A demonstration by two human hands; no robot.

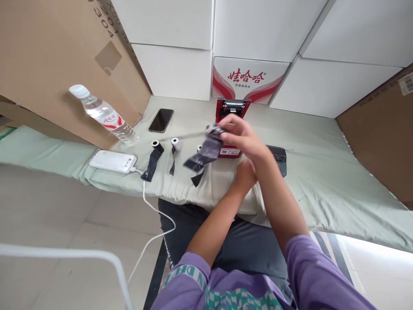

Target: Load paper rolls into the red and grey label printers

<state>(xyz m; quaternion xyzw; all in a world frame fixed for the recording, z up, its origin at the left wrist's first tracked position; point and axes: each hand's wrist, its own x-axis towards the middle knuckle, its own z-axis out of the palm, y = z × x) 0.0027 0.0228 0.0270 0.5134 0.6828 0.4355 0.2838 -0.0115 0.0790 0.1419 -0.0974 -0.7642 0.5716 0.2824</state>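
Note:
Raised over the cloth-covered table, my right hand [238, 132] pinches a small roll of dark ribbon film [211, 146], whose loose end hangs to the left, blurred by motion. Behind that hand stands a red machine [232, 153] with its lid up, partly covered by the fingers. My left hand [245, 173] is low in front of the machine's right side, under my right wrist; its fingers are hidden. To the left lie a black roll with a dark strip [157, 146], a white-cored roll [176, 144] and another roll [199, 148], mostly hidden by the held film.
A black flat device [279, 158] lies right of my wrists. Leftward are a phone [161, 120], a white power bank [112, 161] with a cable and a tilted water bottle [105, 114]. White boxes [251, 77] line the back; brown cartons [64, 56] stand at the sides.

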